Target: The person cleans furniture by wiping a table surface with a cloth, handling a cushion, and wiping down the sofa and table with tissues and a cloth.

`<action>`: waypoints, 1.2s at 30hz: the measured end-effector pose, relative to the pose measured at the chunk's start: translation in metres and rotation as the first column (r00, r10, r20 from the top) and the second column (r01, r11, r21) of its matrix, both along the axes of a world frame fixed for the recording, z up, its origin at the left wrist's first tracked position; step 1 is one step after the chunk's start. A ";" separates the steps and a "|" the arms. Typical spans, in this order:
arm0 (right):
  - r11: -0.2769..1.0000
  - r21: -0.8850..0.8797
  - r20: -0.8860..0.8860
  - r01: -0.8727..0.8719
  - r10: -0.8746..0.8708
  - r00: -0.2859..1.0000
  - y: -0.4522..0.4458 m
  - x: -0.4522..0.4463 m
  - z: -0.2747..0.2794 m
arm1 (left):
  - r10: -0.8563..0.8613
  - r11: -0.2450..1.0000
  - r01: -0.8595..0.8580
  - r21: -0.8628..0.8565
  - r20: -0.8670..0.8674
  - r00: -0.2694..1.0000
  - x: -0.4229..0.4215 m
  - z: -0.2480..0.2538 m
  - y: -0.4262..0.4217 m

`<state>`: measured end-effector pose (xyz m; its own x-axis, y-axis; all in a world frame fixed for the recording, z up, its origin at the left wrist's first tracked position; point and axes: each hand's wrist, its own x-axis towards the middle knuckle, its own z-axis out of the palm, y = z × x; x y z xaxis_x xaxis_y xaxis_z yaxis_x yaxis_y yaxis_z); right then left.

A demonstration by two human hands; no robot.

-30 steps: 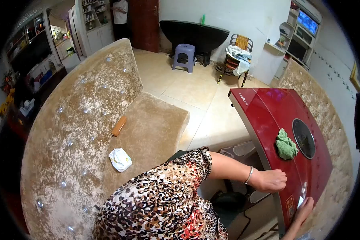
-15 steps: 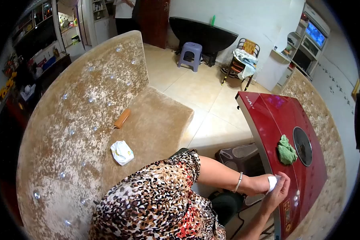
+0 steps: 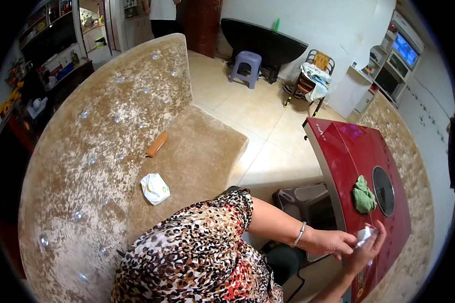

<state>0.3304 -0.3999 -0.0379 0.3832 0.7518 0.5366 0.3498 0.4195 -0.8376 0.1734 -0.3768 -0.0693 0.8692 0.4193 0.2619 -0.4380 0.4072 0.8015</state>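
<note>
Over the near edge of the red table (image 3: 338, 156), my two hands meet at a small crumpled white tissue (image 3: 365, 234). My right hand (image 3: 365, 255) comes in from below, its fingers bent around the tissue. From the left, my left hand (image 3: 331, 243), with a silver bracelet on its wrist, has its fingers drawn together at the tissue's near side; the exact grip is partly hidden. A crumpled green cloth (image 3: 363, 195) lies on the table just beyond my hands, beside a round dark plate (image 3: 383, 192) set in the tabletop.
A tan sofa (image 3: 197, 146) holds a white packet (image 3: 155, 189) and an orange-brown case (image 3: 156, 145). Under the table's near side is a brown stool (image 3: 301, 199). Farther off are a purple stool (image 3: 246, 69), a chair with clothes (image 3: 313, 76) and a standing person (image 3: 163, 15).
My hands have shifted right and slightly apart. The tissue, earlier pressed near my left hand's wrist or back, now sits between the fingers of both hands. The view has tilted slightly.
</note>
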 end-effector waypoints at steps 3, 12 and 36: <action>0.971 -0.071 0.055 0.227 -0.224 0.973 0.006 0.039 0.021 | -0.070 0.978 0.087 0.187 -0.095 0.993 -0.003 0.003 0.005; 0.827 -0.171 0.573 0.536 -0.359 0.737 0.049 0.243 -0.051 | 0.468 0.191 -0.324 0.927 0.204 0.860 -0.013 0.011 0.053; 0.764 -0.180 0.489 0.620 -0.478 0.730 -0.019 0.119 -0.023 | 0.853 -0.420 0.189 0.887 0.315 0.417 -0.057 0.034 0.228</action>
